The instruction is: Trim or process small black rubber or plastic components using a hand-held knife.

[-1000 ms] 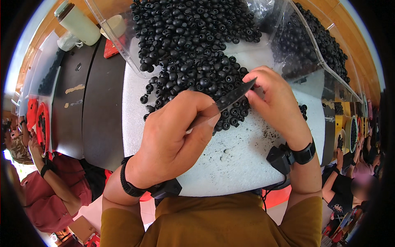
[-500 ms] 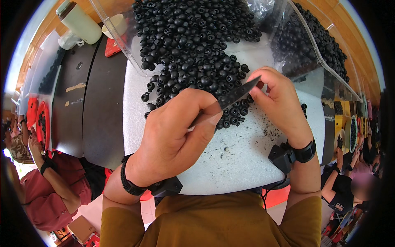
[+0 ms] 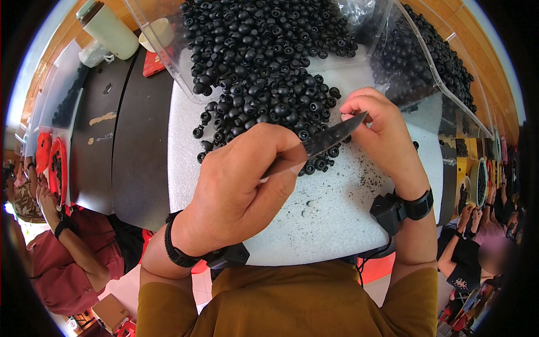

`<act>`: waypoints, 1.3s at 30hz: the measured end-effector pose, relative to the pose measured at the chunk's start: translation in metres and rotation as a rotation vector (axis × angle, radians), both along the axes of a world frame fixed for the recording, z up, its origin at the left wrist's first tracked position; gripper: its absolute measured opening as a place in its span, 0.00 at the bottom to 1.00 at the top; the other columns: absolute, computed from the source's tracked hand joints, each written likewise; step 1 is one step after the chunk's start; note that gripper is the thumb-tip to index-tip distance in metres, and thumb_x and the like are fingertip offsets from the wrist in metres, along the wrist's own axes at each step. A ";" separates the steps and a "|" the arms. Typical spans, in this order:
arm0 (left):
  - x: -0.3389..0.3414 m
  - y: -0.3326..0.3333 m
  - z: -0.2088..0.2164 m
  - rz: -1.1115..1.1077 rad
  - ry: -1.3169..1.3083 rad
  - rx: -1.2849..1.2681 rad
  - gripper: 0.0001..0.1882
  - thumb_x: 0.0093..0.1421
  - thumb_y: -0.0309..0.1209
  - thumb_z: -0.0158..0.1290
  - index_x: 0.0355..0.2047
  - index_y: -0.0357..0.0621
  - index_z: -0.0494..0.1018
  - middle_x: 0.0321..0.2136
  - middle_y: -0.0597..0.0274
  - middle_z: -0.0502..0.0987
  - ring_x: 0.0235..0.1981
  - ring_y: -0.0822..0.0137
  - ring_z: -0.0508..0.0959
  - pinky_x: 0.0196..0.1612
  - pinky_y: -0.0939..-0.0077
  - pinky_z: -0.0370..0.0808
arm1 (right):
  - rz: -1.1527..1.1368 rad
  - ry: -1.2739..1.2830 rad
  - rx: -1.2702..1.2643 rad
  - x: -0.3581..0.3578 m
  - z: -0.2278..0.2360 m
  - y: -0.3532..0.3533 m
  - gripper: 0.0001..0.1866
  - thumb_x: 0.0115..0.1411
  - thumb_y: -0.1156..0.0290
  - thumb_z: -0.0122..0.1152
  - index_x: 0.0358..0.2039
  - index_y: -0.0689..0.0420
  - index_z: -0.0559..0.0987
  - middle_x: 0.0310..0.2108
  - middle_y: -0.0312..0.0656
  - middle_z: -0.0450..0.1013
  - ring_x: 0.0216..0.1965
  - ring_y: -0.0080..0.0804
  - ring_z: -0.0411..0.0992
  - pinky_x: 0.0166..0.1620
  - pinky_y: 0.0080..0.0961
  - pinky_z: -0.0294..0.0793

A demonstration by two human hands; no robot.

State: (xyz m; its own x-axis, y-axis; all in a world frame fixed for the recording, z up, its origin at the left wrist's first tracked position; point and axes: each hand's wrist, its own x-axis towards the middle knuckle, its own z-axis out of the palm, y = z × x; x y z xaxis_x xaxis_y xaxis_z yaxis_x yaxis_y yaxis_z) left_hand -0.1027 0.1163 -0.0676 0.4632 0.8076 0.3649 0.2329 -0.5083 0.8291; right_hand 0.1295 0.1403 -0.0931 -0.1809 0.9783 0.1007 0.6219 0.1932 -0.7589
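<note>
Head view, looking down on the wearer's two bare hands over a white foam sheet [image 3: 314, 238]. The left hand [image 3: 238, 188] is closed in a fist around a dark-bladed knife [image 3: 336, 136], which points up and to the right. The right hand [image 3: 384, 126] is curled, thumb and fingers drawn together behind the blade's tip; whether they pinch a piece, I cannot tell. Small round black pieces [image 3: 269, 62] lie heaped just beyond the hands, between clear plastic walls [image 3: 429, 56].

Compared with half a second ago, the knife's tip and the right hand have both shifted slightly rightward, the tip staying beside the fingers. This suggests that the close trimming work is continuing.

The knife's handle is hidden inside the fist, and the blade covers part of the right fingertips. The heap is cut off at the top edge.
</note>
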 end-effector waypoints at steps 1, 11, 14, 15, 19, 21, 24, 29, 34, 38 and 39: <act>0.000 0.000 0.000 0.000 -0.002 -0.008 0.05 0.55 0.20 0.48 0.31 0.30 0.65 0.24 0.61 0.70 0.22 0.78 0.64 0.26 0.85 0.62 | 0.000 0.000 0.000 0.000 -0.001 0.000 0.06 0.48 0.81 0.54 0.29 0.62 0.72 0.32 0.39 0.65 0.34 0.28 0.65 0.36 0.19 0.64; 0.000 -0.001 0.000 -0.009 0.012 -0.020 0.04 0.55 0.20 0.47 0.30 0.30 0.64 0.24 0.60 0.70 0.22 0.78 0.64 0.26 0.85 0.63 | -0.006 -0.193 0.072 0.002 0.002 -0.006 0.06 0.49 0.78 0.54 0.30 0.62 0.72 0.32 0.43 0.64 0.32 0.34 0.66 0.34 0.22 0.65; 0.001 0.000 0.000 -0.001 -0.005 -0.020 0.04 0.55 0.20 0.47 0.29 0.31 0.64 0.23 0.61 0.69 0.22 0.78 0.64 0.26 0.85 0.63 | 0.002 -0.215 0.124 0.002 0.005 -0.005 0.06 0.49 0.77 0.55 0.30 0.62 0.72 0.31 0.44 0.65 0.28 0.36 0.66 0.32 0.25 0.66; 0.000 0.000 0.000 0.001 -0.006 -0.018 0.04 0.55 0.20 0.47 0.29 0.31 0.64 0.23 0.61 0.69 0.22 0.78 0.64 0.26 0.85 0.63 | 0.007 -0.232 0.142 0.000 0.007 -0.004 0.06 0.50 0.77 0.55 0.30 0.61 0.71 0.31 0.42 0.66 0.28 0.33 0.67 0.32 0.25 0.66; -0.002 0.001 0.001 -0.016 -0.010 -0.030 0.04 0.55 0.21 0.48 0.31 0.32 0.67 0.23 0.62 0.69 0.23 0.78 0.66 0.27 0.85 0.64 | 0.002 0.142 0.087 -0.011 0.013 -0.009 0.06 0.53 0.76 0.54 0.32 0.60 0.70 0.30 0.37 0.68 0.30 0.24 0.67 0.33 0.20 0.66; -0.002 0.001 0.000 -0.002 0.000 -0.005 0.04 0.55 0.21 0.48 0.31 0.33 0.68 0.23 0.62 0.70 0.23 0.77 0.67 0.27 0.85 0.65 | 0.048 0.754 -0.261 -0.024 0.028 -0.020 0.07 0.57 0.74 0.53 0.36 0.60 0.68 0.30 0.35 0.69 0.32 0.18 0.66 0.35 0.15 0.66; 0.001 0.000 0.001 -0.005 0.019 0.032 0.03 0.53 0.20 0.50 0.29 0.35 0.69 0.22 0.60 0.71 0.20 0.71 0.71 0.24 0.81 0.67 | 0.123 0.871 -0.309 -0.030 0.031 -0.032 0.10 0.56 0.76 0.55 0.38 0.61 0.67 0.30 0.34 0.69 0.31 0.17 0.66 0.35 0.13 0.66; 0.003 0.001 -0.006 -0.011 0.057 0.156 0.08 0.47 0.17 0.52 0.29 0.36 0.69 0.20 0.57 0.71 0.18 0.61 0.72 0.21 0.77 0.68 | 0.239 1.034 -0.367 -0.032 0.030 -0.041 0.11 0.53 0.79 0.57 0.37 0.63 0.68 0.31 0.36 0.70 0.29 0.17 0.68 0.33 0.12 0.67; 0.007 -0.003 -0.008 -0.040 0.078 0.220 0.09 0.45 0.17 0.55 0.28 0.36 0.68 0.18 0.56 0.71 0.17 0.61 0.73 0.19 0.74 0.69 | 0.284 1.162 -0.406 -0.034 0.031 -0.044 0.13 0.52 0.80 0.58 0.37 0.64 0.68 0.34 0.41 0.71 0.34 0.21 0.70 0.38 0.15 0.70; 0.008 -0.002 -0.007 -0.048 0.094 0.220 0.10 0.44 0.18 0.56 0.28 0.36 0.68 0.18 0.56 0.71 0.16 0.60 0.73 0.18 0.74 0.69 | 0.270 1.187 -0.448 -0.034 0.029 -0.045 0.13 0.52 0.79 0.58 0.38 0.64 0.67 0.35 0.42 0.70 0.36 0.22 0.70 0.41 0.17 0.70; 0.008 -0.002 -0.007 -0.046 0.091 0.231 0.10 0.44 0.18 0.56 0.28 0.35 0.68 0.18 0.56 0.71 0.16 0.60 0.73 0.17 0.74 0.69 | 0.266 1.188 -0.458 -0.034 0.029 -0.045 0.13 0.52 0.79 0.58 0.38 0.64 0.67 0.35 0.42 0.70 0.37 0.22 0.70 0.41 0.17 0.70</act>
